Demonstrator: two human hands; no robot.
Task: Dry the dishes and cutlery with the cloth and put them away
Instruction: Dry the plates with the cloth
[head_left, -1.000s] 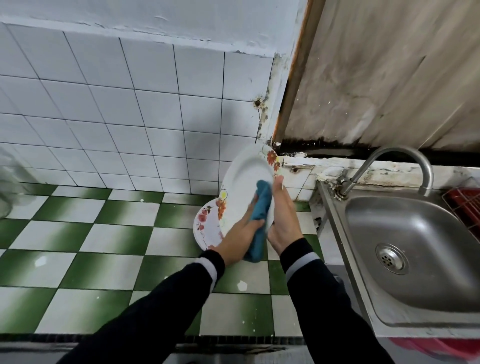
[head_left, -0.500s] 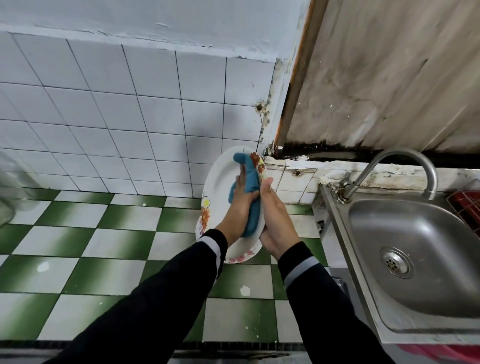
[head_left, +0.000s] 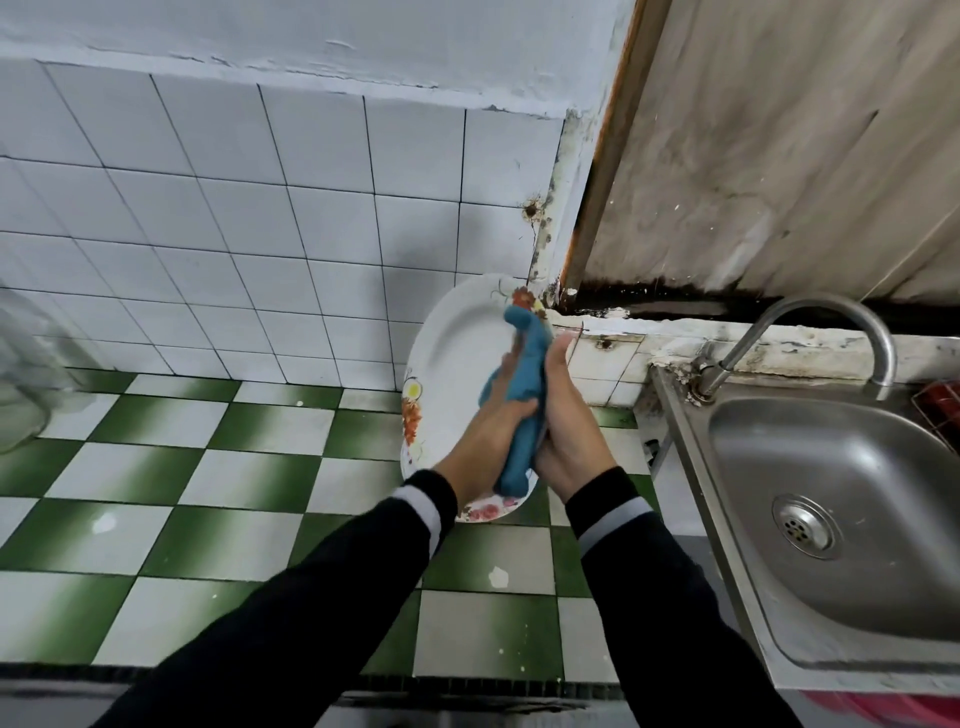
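Note:
A white oval plate (head_left: 457, 353) with a flowered rim stands tilted on edge above the green-and-white tiled counter (head_left: 208, 467), its face turned toward me. My left hand (head_left: 488, 436) grips a blue cloth (head_left: 527, 364) and presses it against the plate's face; the cloth reaches up to the top rim. My right hand (head_left: 566, 426) holds the plate by its right edge, fingers curled behind it. The plate's back is hidden.
A steel sink (head_left: 857, 452) with a curved tap (head_left: 831, 306) lies to the right. A red wire rack (head_left: 943, 410) shows at the right edge. A clear container (head_left: 21, 374) stands at the far left. White wall tiles rise behind the counter.
The cloth has slid up the plate's face from its lower part to the top rim. The plate has turned more toward me and sits slightly lower.

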